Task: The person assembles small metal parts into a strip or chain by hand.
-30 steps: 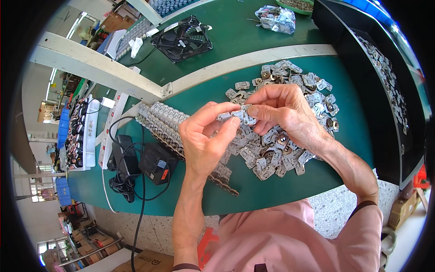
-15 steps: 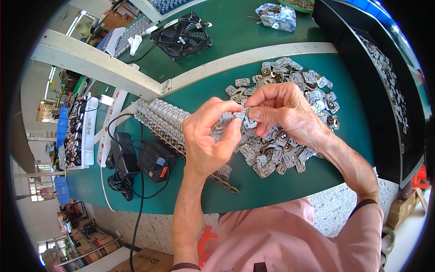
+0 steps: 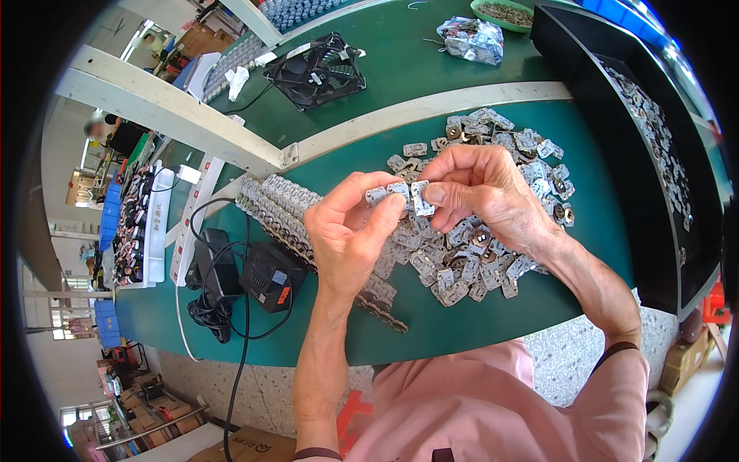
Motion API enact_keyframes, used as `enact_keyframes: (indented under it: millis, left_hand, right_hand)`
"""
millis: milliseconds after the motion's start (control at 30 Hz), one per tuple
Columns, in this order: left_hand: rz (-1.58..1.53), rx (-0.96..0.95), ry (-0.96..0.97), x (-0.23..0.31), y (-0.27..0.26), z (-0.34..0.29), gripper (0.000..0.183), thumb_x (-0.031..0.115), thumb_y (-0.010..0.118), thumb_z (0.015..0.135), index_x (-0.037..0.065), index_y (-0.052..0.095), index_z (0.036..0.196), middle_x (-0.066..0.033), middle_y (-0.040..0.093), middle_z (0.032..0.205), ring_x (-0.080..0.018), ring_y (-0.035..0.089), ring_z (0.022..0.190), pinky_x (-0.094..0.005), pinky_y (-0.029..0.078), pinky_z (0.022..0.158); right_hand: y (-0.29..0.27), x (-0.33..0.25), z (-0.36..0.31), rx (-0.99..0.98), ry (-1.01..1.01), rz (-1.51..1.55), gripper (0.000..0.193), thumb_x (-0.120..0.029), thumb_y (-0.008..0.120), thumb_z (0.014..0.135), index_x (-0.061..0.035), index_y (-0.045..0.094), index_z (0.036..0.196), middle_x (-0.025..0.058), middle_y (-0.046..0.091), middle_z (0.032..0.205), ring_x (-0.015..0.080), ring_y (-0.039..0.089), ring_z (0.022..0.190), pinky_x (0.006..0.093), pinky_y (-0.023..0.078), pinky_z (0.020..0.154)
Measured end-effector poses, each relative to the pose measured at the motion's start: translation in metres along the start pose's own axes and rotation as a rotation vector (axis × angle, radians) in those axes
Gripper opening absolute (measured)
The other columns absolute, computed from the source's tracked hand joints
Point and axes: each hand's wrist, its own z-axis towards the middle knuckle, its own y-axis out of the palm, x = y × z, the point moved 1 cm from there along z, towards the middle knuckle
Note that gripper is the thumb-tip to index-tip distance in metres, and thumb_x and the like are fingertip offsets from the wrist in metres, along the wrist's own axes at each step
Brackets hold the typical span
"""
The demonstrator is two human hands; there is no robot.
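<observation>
Between the thumb and fingers of my left hand (image 3: 342, 231) are small grey, plate-like parts (image 3: 376, 195) with little holes. Pinched in my right hand (image 3: 493, 192) is a similar grey part (image 3: 421, 199), upright and close beside those in the left; whether they touch I cannot tell. Both hands are closed and hover over the table. Below and behind my right hand spreads a loose pile of such parts (image 3: 462, 273), some with dark round pieces. Neat rows of stacked parts (image 3: 286, 199) run beside my left hand, which hides some of them.
A black box-shaped device (image 3: 269, 276) and a black power adapter (image 3: 218, 266) with cables lie left on the green table (image 3: 508, 319). A black bin (image 3: 654, 246) stands right. Beyond a white frame bar (image 3: 431, 104) are a fan (image 3: 317, 73), a plastic bag (image 3: 471, 40) and a green bowl (image 3: 504, 15).
The view has shifted slightly. My fingers have turned a little, so the parts in both hands show more of their flat faces. Both hands keep their grip.
</observation>
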Motion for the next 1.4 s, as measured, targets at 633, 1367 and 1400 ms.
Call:
enact_keyframes:
  millis: [633,1367,1400]
  left_hand:
    - [0.175,-0.087,0.22,-0.0004,-0.0019,0.0006,0.012,-0.004,0.068,0.071,-0.002,0.066,0.083,-0.0064,0.062,0.078,-0.0118,0.058,0.07,-0.0232,0.046,0.061]
    - [0.182,-0.003,-0.128,0.0018,-0.0001,-0.0024,0.011,0.005,0.07,0.075,-0.004,0.067,0.081,-0.0004,0.062,0.066,-0.0038,0.052,0.058,-0.0184,0.038,0.05]
    - [0.178,0.028,-0.129,0.0021,-0.0002,-0.0027,0.01,0.005,0.07,0.075,-0.004,0.067,0.081,-0.0002,0.061,0.065,-0.0039,0.052,0.058,-0.0186,0.038,0.05]
  right_hand:
    - [0.0018,0.0013,-0.0017,0.048,0.083,-0.041,0.015,-0.009,0.068,0.08,0.0021,0.061,0.088,0.0074,0.063,0.072,0.0125,0.062,0.06,0.0242,0.052,0.055]
    - [-0.0024,-0.0015,0.0004,0.009,-0.083,-0.163,0.012,-0.01,0.066,0.083,-0.0003,0.06,0.084,0.0082,0.065,0.076,0.0129,0.064,0.067,0.0235,0.053,0.06]
    - [-0.0043,-0.0027,0.0011,0.022,-0.099,-0.141,0.011,-0.011,0.065,0.083,-0.001,0.061,0.083,0.0088,0.065,0.077,0.0127,0.064,0.068,0.0235,0.053,0.061]
